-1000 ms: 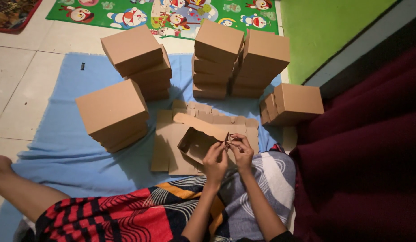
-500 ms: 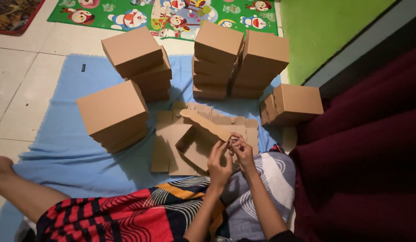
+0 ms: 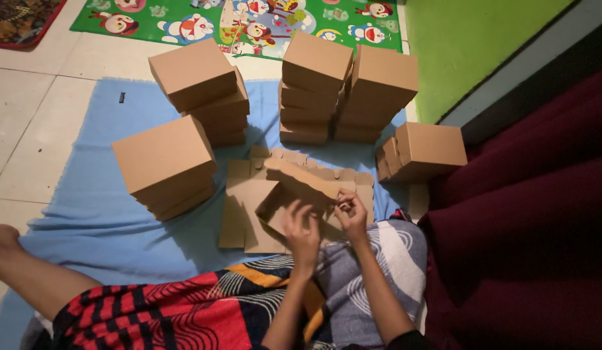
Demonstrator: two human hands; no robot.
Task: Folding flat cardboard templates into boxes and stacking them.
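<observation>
We grip a half-folded brown cardboard box (image 3: 294,194) with both hands: left hand (image 3: 302,228) on its near wall, right hand (image 3: 350,212) pinching a flap, above flat cardboard blanks (image 3: 246,214).

Both forearms reach forward from the lap, side by side and nearly parallel. The left hand (image 3: 302,228) is raised with its back to the camera, fingers spread and slightly curled, the thumb out to the side. Just right of it, the right hand (image 3: 351,211) has its fingers bent inward, pinching at the tips, wrist straight. The two hands are close together but apart.
</observation>
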